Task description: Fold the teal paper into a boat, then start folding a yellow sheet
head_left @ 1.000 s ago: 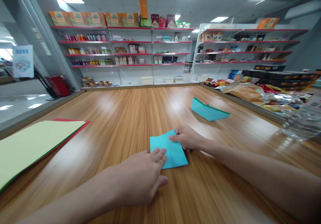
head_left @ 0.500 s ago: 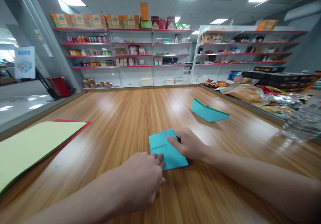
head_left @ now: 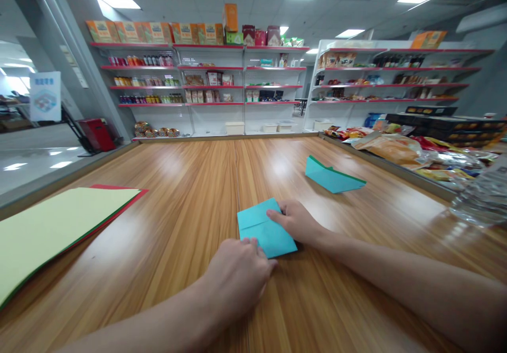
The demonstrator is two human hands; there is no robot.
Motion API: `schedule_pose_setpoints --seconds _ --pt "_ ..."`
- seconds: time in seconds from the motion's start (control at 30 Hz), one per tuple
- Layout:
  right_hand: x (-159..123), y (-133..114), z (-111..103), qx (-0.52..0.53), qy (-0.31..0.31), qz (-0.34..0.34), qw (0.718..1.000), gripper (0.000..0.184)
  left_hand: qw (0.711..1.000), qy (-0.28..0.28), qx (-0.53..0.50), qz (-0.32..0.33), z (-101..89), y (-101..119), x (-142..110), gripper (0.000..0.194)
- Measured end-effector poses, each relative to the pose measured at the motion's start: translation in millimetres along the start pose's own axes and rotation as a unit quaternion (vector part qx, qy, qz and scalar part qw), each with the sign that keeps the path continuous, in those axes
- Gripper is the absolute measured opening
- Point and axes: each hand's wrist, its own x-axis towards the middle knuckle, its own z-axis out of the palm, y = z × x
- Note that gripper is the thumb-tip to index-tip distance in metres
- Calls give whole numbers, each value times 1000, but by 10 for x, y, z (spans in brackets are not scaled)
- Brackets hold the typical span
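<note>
A folded teal paper (head_left: 263,229) lies flat on the wooden table (head_left: 186,184) just in front of me. My left hand (head_left: 237,274) rests at its near left corner, fingers curled and pinching the edge. My right hand (head_left: 295,221) covers the paper's right side, its index finger stretched across the top fold and the other fingers closed around the edge. Both hands touch the paper. What the palms hide of it I cannot see.
A second folded teal and green paper (head_left: 332,178) lies farther right on the table. A stack of coloured sheets (head_left: 51,226), yellow on top, sits at the left. Snack packets (head_left: 400,147) and a clear plastic item (head_left: 479,200) line the right edge. Store shelves (head_left: 206,78) stand behind.
My left hand's fingers have gone from lying flat on the paper to curled at its near corner. My right hand slid further onto the paper's right side.
</note>
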Motion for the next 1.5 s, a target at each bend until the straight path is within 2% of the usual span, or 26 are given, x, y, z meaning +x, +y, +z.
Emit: schedule_pose_setpoints --seconds 0.07,0.1,0.13,0.2,0.23,0.27,0.33,0.4,0.43,0.53,0.63,0.73,0.83,0.9,1.03,1.17,1.27,1.37,1.5 --pt "40 61 4 69 40 54 995 35 990 115 -75 -23 117 -78 45 35" --pt "57 90 4 83 61 67 992 36 973 196 -116 -31 161 -128 72 31" --pt "71 114 3 98 84 72 989 38 947 275 -159 -54 196 -180 101 30" --pt "91 137 5 172 129 71 974 40 869 397 -265 -131 241 -274 168 35" --pt "95 134 11 223 140 63 963 41 834 406 -332 -172 255 -311 204 39" --pt "92 122 20 270 142 52 951 40 802 389 -411 -191 265 -341 240 41" --pt "67 78 48 330 112 32 937 39 754 293 -562 -174 281 -383 302 41" --pt "18 28 79 330 62 26 942 38 706 229 -655 -143 297 -408 344 41" --pt "-11 6 92 330 35 29 943 38 682 229 -681 -140 304 -416 357 41" --pt "-82 -35 106 311 -22 66 948 38 596 279 -735 -165 315 -424 372 38" --pt "-107 -65 93 282 -112 81 949 42 507 297 -789 -180 291 -409 370 39" --pt "-105 -112 83 285 -186 90 936 46 455 294 -815 -205 251 -402 365 36" --pt "-107 -137 80 290 -213 94 928 48 440 265 -832 -211 232 -434 359 35" --pt "-106 -120 75 284 -207 87 932 50 447 258 -832 -205 233 -468 359 33" --pt "-98 -55 53 259 -199 88 941 51 470 295 -807 -203 245 -523 375 30" --pt "-107 -44 44 262 -250 73 929 50 464 289 -798 -253 237 -544 386 38" --pt "-113 -50 37 269 -238 66 931 49 462 276 -813 -224 233 -549 370 38" --pt "-110 -44 21 273 -223 68 933 49 489 233 -824 -166 250 -548 345 36" --pt "-102 -35 10 285 -263 61 920 50 539 186 -806 -159 284 -542 331 32"
